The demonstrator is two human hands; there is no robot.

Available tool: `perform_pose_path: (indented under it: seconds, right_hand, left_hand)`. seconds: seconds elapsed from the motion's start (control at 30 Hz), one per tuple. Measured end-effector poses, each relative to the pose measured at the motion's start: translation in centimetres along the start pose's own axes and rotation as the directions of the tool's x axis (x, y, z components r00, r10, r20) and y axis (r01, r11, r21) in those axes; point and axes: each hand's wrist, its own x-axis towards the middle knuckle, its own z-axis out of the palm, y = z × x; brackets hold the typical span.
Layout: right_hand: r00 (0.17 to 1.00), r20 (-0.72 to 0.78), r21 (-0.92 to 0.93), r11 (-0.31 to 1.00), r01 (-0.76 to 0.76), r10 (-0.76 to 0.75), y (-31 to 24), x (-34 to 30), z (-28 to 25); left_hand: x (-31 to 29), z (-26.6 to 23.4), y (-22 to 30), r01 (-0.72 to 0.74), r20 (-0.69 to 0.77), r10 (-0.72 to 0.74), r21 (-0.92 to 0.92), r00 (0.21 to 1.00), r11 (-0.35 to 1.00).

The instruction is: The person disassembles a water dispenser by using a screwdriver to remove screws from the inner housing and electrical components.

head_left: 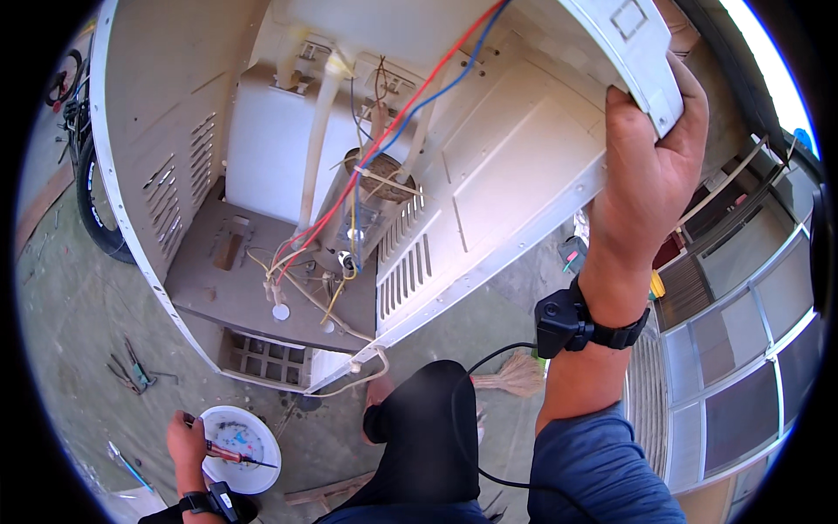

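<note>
My right hand [650,162] is closed around the upper corner of an open, cream-coloured metal appliance cabinet [515,144]. Inside it, red and blue wires [384,144] run down past a cylindrical metal part [384,175] and a pale upright pipe [321,140]. Thinner wires tangle near the dark inner floor [205,271]. Low on the left, my left hand [185,445] grips a screwdriver [231,452] by its reddish handle. The screwdriver's shaft extends over a white basin [271,441] with small bits in it.
Pliers [131,371] and other hand tools lie on the floor at left, below a bicycle wheel [96,205]. A straw broom [511,374] lies beside my knee. A black cable [454,410] runs across my leg. Glazed window frames [742,367] stand along the right.
</note>
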Motion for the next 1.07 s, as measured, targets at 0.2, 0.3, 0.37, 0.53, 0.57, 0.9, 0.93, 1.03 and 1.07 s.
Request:
perform_pose_path:
  seconds: [0.2,0.3,0.37,0.53,0.57,0.9,0.93,1.03,1.07]
  right_hand:
    - [1.0,-0.007,0.154,0.988,0.007,-0.006,0.5,-0.1,0.6]
    - [0.999,-0.017,0.324,0.945,0.054,-0.052,1.2,0.4,1.7]
    - [0.999,0.004,0.334,0.942,0.032,-0.035,0.7,0.4,1.6]
    - [0.997,0.007,0.257,0.964,0.067,-0.071,1.0,-0.1,1.2]
    - [0.997,0.012,0.218,0.974,0.067,-0.071,0.9,-0.1,0.8]
    - [0.991,-0.026,0.0,0.991,-0.133,0.133,2.9,-1.2,-3.5]
    - [0.989,-0.016,0.032,0.988,-0.148,0.149,3.2,-1.7,-3.7]
    - [0.985,0.027,0.099,0.98,-0.174,0.173,4.4,-2.0,-3.4]
    - [0.982,0.054,0.138,0.973,-0.186,0.181,5.0,-2.1,-3.6]
  left_hand:
    - [1.5,-6.0,5.4,-0.103,-0.059,0.09,-0.268,0.994,0.958]
    - [2.8,-9.0,6.3,-0.216,-0.179,0.153,-0.415,0.972,0.884]
    - [4.1,-11.1,7.6,-0.332,-0.332,0.202,-0.401,0.921,0.854]
    - [2.9,-18.4,18.4,-0.407,-0.422,0.259,-0.312,0.869,0.858]
    - [2.8,-19.0,20.2,-0.442,-0.424,0.292,-0.315,0.857,0.84]
    - [0.1,-21.3,28.8,-0.55,-0.186,0.518,-0.284,0.835,0.785]
    - [-0.1,-21.0,29.0,-0.543,-0.186,0.51,-0.282,0.84,0.791]
    - [-0.4,-21.0,28.0,-0.61,-0.238,0.564,-0.227,0.791,0.759]
    - [0.0,-20.6,27.6,-0.602,-0.213,0.566,-0.187,0.796,0.776]
